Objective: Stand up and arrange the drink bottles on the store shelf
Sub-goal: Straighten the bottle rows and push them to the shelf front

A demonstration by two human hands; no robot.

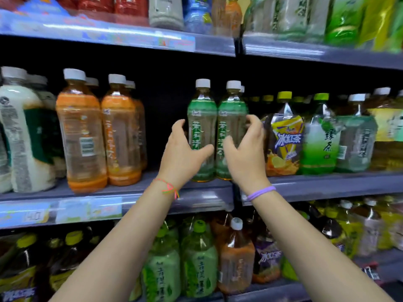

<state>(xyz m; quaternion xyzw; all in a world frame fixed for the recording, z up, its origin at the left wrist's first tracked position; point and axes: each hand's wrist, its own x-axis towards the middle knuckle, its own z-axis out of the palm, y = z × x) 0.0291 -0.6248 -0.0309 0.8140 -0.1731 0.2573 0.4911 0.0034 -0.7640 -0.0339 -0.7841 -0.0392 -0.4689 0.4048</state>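
1. bottles: two green-label bottles, left one (pixel 201 131) and right one (pixel 231 131), stand upright side by side, touching, on the middle shelf (pixel 202 188) at its front edge.
2. left hand (pixel 185 153) sits just beside the left bottle, fingers curved and spread wide, thumb across its lower front; whether it grips, i cannot tell.
3. right hand (pixel 246 149) curls wide round the right bottle's side, thumb on its front.
4. orange bottles (pixel 100 129) stand upright to the left, apart from the pair.
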